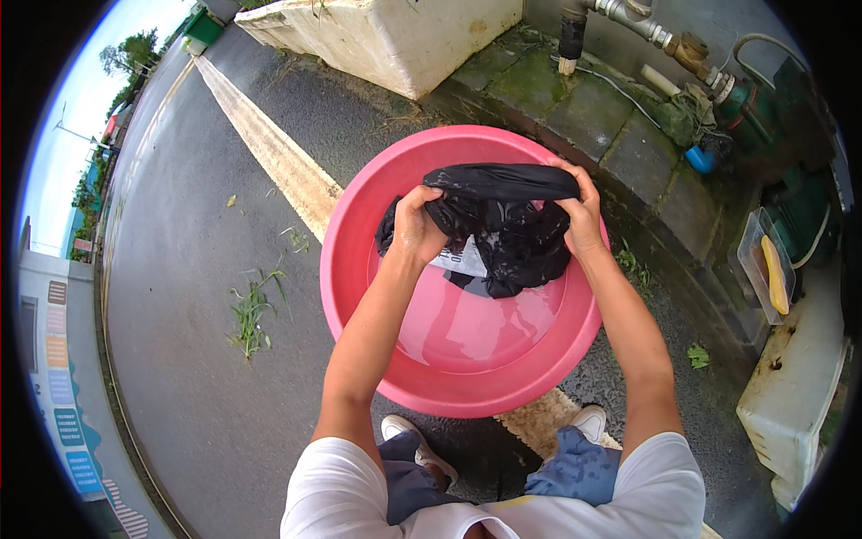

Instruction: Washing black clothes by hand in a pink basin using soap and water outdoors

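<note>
A wet black cloth garment (518, 236) is stretched between my hands over a round pink plastic basin (465, 397). My left hand (419, 226) grips the garment's left edge, with the thumb on top. At the right, my right hand (580, 209) pinches the other end of its folded band. The lower part of the garment hangs bunched into the basin. A light grey piece with dark lettering (471, 259) shows among the black folds; whether it belongs to the same garment I cannot tell. Shallow water lies on the basin's floor.
The basin stands on wet asphalt before my feet. A mossy paved ledge (606, 128) runs along the right, with metal pipes (646, 30) and a green pump (751, 111). A clear plastic tray (757, 259) holds a yellow object (774, 276). A white planter (397, 47) stands beyond the basin.
</note>
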Demonstrator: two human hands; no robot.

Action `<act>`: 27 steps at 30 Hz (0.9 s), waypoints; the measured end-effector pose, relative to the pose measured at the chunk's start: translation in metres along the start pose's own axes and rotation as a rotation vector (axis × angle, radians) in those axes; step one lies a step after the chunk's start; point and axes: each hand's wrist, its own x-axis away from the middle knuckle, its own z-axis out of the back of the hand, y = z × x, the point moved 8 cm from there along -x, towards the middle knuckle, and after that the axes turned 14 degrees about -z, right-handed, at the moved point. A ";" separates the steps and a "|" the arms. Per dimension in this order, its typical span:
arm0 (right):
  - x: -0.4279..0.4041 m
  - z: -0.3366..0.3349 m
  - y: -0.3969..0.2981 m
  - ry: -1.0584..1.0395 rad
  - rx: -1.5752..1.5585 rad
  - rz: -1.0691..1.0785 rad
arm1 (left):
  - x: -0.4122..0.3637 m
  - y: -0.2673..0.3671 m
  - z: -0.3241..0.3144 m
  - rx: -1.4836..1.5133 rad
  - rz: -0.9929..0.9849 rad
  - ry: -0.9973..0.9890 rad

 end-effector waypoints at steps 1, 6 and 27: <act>0.002 -0.010 -0.012 0.025 -0.157 0.010 | 0.000 -0.005 -0.005 0.003 0.003 0.000; 0.038 -0.082 -0.025 -0.146 0.562 0.429 | -0.009 -0.045 0.019 0.068 0.045 0.261; -0.017 -0.057 0.010 0.209 0.856 0.285 | 0.014 -0.091 0.016 -0.202 0.211 0.373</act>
